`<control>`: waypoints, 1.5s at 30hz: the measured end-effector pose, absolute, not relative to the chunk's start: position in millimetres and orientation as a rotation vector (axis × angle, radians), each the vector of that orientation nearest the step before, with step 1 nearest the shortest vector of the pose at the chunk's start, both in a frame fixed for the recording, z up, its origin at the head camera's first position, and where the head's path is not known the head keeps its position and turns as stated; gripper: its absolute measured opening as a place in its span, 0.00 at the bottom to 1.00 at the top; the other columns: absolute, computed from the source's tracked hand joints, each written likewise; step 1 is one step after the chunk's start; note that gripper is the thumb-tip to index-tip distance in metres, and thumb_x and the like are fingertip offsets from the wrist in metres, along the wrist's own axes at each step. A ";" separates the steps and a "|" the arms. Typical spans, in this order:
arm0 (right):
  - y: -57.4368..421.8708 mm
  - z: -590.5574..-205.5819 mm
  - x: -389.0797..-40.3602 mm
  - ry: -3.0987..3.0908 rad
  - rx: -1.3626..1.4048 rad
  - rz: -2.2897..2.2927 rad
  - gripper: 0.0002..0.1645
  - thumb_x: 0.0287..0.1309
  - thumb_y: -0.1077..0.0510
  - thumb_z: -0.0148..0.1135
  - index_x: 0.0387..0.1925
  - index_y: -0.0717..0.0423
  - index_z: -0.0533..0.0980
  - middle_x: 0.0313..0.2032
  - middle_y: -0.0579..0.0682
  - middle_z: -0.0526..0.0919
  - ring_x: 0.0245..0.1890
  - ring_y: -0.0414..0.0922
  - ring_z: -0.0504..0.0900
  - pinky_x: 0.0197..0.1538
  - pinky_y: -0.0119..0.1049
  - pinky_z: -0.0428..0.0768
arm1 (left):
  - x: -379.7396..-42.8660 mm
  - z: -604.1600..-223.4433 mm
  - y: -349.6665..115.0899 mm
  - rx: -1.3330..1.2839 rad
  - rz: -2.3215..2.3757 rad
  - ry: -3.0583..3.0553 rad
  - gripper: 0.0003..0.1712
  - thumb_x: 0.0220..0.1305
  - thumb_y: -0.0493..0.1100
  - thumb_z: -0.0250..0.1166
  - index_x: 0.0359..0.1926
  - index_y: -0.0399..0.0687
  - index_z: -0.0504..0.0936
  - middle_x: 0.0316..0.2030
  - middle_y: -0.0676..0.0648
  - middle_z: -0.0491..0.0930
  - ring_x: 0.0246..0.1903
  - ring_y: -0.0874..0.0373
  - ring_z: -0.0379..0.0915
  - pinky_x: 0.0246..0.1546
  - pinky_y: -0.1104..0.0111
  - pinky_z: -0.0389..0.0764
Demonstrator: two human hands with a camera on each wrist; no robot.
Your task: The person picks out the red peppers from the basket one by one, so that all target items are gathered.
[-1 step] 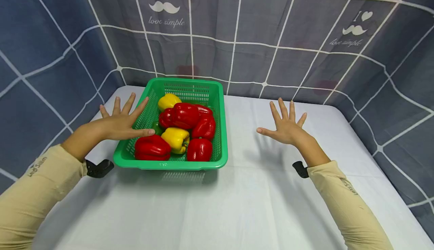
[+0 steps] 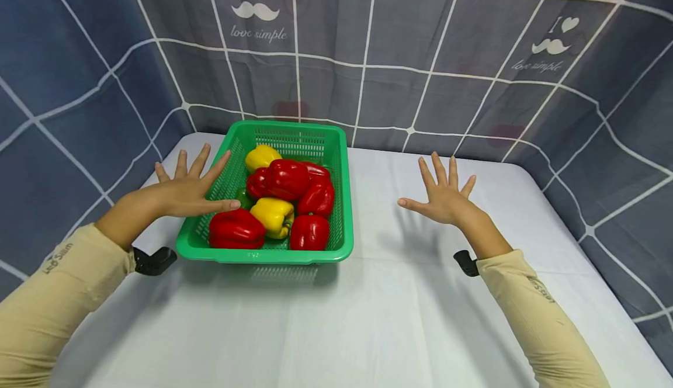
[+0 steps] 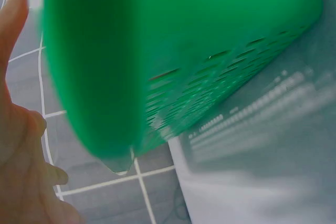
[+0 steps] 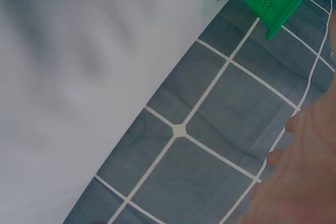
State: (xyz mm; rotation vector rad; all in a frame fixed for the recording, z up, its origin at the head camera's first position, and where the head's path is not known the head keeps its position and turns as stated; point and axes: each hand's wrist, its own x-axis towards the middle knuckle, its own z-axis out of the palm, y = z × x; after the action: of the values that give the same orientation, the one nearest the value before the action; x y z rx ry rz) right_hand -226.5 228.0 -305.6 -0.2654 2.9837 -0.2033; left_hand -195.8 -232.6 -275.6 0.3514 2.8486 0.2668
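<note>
A green plastic basket (image 2: 344, 212) stands on the left half of the table, holding several bell peppers. Among them are a red bell pepper (image 2: 236, 229) at the front left, a yellow bell pepper (image 2: 273, 217) beside it and a second yellow one at the back. Part of a green pepper (image 2: 243, 198) shows between them. My left hand (image 2: 184, 192), fingers spread, is over the basket's left side and holds nothing. My right hand (image 2: 444, 198) hovers over the table right of the basket, its fingers also spread and nothing in it. The basket's outer wall (image 3: 210, 19) fills much of the left wrist view.
A white cloth (image 2: 378, 318) covers the table. A dark grey curtain (image 2: 399, 37) with white grid lines hangs behind it and along both sides. Each wrist carries a small black camera, such as the left one (image 2: 154, 261).
</note>
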 end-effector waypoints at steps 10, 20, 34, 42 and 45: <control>220.4 -311.2 -227.3 2.947 -0.297 -0.241 0.64 0.45 0.18 0.40 0.68 0.42 0.22 0.68 0.49 0.15 0.62 0.55 0.08 0.52 0.74 0.20 | -193.3 -278.6 -235.1 0.351 0.286 2.827 0.59 0.53 0.74 0.50 0.69 0.60 0.21 0.67 0.36 0.16 0.60 0.24 0.10 0.44 0.25 0.19; 171.7 -319.2 -227.0 2.864 -0.429 -0.496 0.62 0.48 0.22 0.45 0.69 0.44 0.25 0.69 0.51 0.20 0.67 0.56 0.17 0.57 0.71 0.21 | -183.8 -302.3 -263.2 0.541 0.768 2.604 0.53 0.64 0.57 0.51 0.68 0.51 0.18 0.69 0.34 0.24 0.67 0.32 0.25 0.57 0.31 0.38; 91.6 -304.9 -235.2 2.834 -0.522 -0.617 0.61 0.50 0.27 0.48 0.69 0.45 0.24 0.70 0.53 0.25 0.68 0.56 0.21 0.58 0.69 0.22 | -186.0 -328.3 -267.4 0.533 1.045 2.629 0.50 0.65 0.54 0.52 0.69 0.62 0.21 0.71 0.39 0.30 0.66 0.31 0.40 0.59 0.35 0.50; 65.1 -299.6 -237.8 2.824 -0.537 -0.545 0.61 0.50 0.25 0.46 0.69 0.42 0.23 0.70 0.52 0.24 0.69 0.56 0.21 0.59 0.69 0.23 | -181.9 -331.7 -266.8 0.472 1.070 2.630 0.49 0.63 0.57 0.53 0.69 0.68 0.26 0.71 0.39 0.37 0.66 0.32 0.41 0.58 0.35 0.52; 57.1 -297.9 -238.6 2.816 -0.533 -0.515 0.61 0.49 0.24 0.46 0.68 0.41 0.23 0.70 0.50 0.22 0.68 0.56 0.20 0.60 0.69 0.23 | -181.8 -331.9 -266.6 0.471 1.057 2.637 0.48 0.62 0.58 0.54 0.70 0.68 0.28 0.71 0.40 0.38 0.67 0.33 0.40 0.58 0.34 0.51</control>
State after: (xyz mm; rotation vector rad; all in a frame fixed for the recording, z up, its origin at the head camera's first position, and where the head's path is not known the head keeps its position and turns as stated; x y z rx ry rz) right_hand -238.6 57.1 -297.9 -0.5328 2.8158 -0.5145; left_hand -181.8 -266.6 -331.9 0.4714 2.6369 1.0572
